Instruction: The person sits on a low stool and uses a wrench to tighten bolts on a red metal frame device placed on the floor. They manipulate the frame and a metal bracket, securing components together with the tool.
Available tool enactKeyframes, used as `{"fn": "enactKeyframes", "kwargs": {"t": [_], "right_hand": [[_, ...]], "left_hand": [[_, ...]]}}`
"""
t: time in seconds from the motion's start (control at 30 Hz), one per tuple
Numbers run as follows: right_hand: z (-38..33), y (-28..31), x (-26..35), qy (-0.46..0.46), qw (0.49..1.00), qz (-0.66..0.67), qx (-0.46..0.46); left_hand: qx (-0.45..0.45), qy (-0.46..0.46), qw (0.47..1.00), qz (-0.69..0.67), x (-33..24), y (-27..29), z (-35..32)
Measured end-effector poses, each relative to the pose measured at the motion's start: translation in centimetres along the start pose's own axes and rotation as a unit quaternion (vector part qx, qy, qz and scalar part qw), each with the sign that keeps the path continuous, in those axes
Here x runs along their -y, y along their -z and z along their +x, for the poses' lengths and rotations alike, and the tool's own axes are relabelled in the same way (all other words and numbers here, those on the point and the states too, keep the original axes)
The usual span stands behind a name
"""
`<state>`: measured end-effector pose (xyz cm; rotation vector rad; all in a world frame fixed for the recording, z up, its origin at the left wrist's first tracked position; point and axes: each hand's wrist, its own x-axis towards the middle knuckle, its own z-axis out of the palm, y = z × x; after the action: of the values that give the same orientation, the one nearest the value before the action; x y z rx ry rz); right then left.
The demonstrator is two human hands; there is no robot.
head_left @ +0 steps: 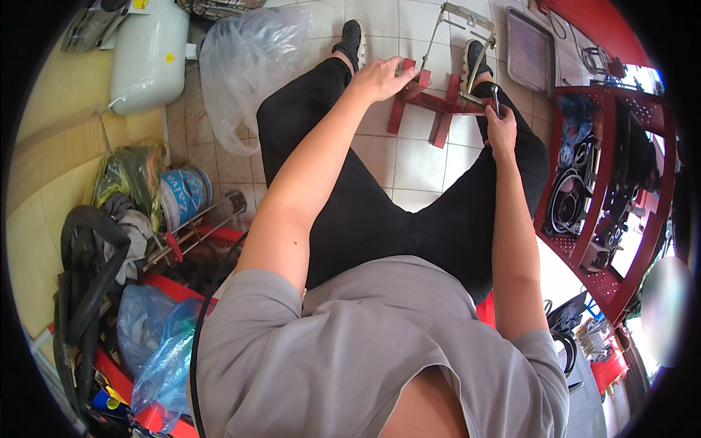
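Observation:
On the floor between my feet stands a red metal stand (431,102) with short uprights and splayed legs. A thin silver metal frame (468,16) rises from its far side. My left hand (378,80) is at the stand's left end, its fingers on the red upright; the exact grip is partly hidden. Near the right end, my right hand (502,130) is closed around a slim silver wrench (495,92), which points up and away from me. A short metal rod (469,97) lies beside the wrench along the stand.
A clear plastic bag (248,66) and a pale gas tank (150,62) are at the far left. Nearer on that side are a blue-and-white bucket (184,197) and black tubing (91,255). At right are a grey tray (531,52) and a red shelf rack (595,197).

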<state>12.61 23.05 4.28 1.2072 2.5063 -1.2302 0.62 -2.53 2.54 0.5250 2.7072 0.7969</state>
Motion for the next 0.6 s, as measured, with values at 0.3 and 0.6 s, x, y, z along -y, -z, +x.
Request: {"fn": "enactKeyframes", "kwargs": {"t": [0.3, 0.6], "right_hand": [[1.7, -0.7, -2.2, 0.039, 0.999, -0.014, -0.029], [-0.4, 0.0, 0.3, -0.001, 1.000, -0.007, -0.011]], "left_hand": [[0.013, 0.086, 0.992, -0.091, 3.7, -0.3, 1.4], [0.183, 0.067, 0.959, -0.206, 6.5, -0.3, 1.6]]}}
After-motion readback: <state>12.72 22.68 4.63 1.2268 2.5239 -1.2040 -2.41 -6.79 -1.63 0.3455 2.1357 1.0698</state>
